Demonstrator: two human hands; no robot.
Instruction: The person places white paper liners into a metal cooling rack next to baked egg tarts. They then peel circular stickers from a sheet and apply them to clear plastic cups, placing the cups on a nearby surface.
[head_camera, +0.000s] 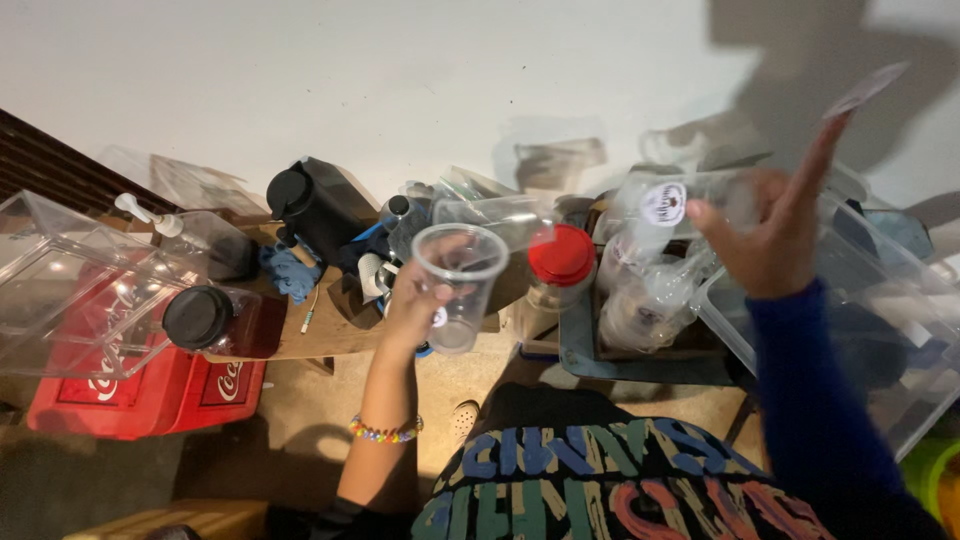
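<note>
Clear, empty plastic cup, upright

- A clear plastic cup, empty and held upright with its open mouth toward the camera, sits in the left hand above the desk.
- A small round white sticker shows low on the cup's side, just beside the fingers.
- A thin, flat, pale card, blurred, tilts up from the raised right hand, pinched at its fingertips.
</note>
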